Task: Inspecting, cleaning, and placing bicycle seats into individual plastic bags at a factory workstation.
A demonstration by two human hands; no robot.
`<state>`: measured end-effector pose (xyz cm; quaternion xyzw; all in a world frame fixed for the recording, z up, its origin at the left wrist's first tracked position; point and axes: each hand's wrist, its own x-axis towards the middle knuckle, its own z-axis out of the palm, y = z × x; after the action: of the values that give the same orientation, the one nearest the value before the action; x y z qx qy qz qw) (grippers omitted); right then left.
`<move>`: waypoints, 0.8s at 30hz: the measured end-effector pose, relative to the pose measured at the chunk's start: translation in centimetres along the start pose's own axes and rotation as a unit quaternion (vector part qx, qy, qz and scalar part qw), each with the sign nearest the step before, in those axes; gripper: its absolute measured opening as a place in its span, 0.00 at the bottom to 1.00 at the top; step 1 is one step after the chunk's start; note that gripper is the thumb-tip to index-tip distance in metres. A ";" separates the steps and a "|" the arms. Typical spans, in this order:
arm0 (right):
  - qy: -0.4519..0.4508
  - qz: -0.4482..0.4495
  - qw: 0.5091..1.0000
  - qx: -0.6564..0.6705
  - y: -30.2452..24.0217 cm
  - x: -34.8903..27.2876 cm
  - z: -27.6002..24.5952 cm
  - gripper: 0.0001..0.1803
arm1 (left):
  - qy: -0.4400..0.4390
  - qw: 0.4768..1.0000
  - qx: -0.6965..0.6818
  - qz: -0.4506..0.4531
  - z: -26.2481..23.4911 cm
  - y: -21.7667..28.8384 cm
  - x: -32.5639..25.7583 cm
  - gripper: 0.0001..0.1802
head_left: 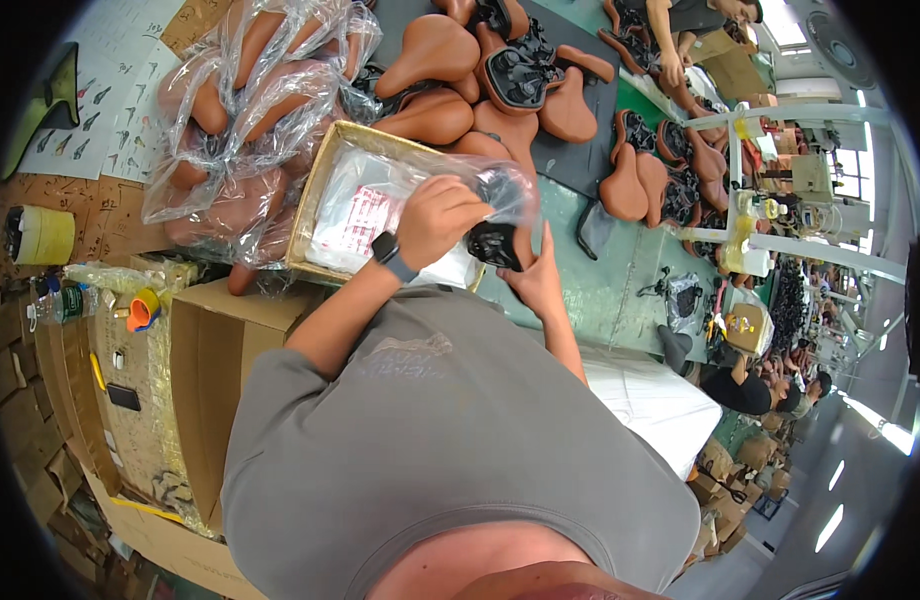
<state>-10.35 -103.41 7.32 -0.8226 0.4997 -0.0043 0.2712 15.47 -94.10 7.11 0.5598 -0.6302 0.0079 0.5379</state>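
Note:
A brown bicycle saddle with a black underside (495,246) is held in front of my chest, partly inside a clear plastic bag (517,188). My left hand (442,218), with a dark watch on its wrist, pinches the bag's film. My right hand (540,282) grips the saddle from the right, thumb and fingers around its lower end. Just under my left hand stands an open cardboard box (320,190) containing a stack of flat clear bags (355,212) with red print. My hands partly hide the saddle's shape.
Bagged brown saddles (250,120) are piled at the left. Loose saddles (430,55) lie on the green table (600,290) beyond the box. A large open carton (205,350) is at my left, a white wrapped block (640,395) at my right. Another person's hand (672,68) works at far right.

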 end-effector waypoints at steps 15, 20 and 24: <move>-0.169 -0.325 0.866 0.339 -10.3 6.4 -2.0 0.58 | 0.191 0.854 -0.299 -0.381 -5.9 -4.2 1.6 0.50; 0.098 -0.092 0.897 0.420 1.9 21.7 1.2 0.49 | 0.434 0.621 -0.500 -0.419 -23.9 -19.5 5.3 0.34; 0.066 0.053 0.995 0.052 12.7 32.5 9.7 0.63 | 0.355 0.810 -0.141 -0.445 -34.9 -30.5 1.1 0.33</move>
<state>-1.74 -130.44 -15.24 -0.7774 0.5588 -0.0706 0.2800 60.90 -84.88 4.51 0.6557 -0.0714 -0.1230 0.7415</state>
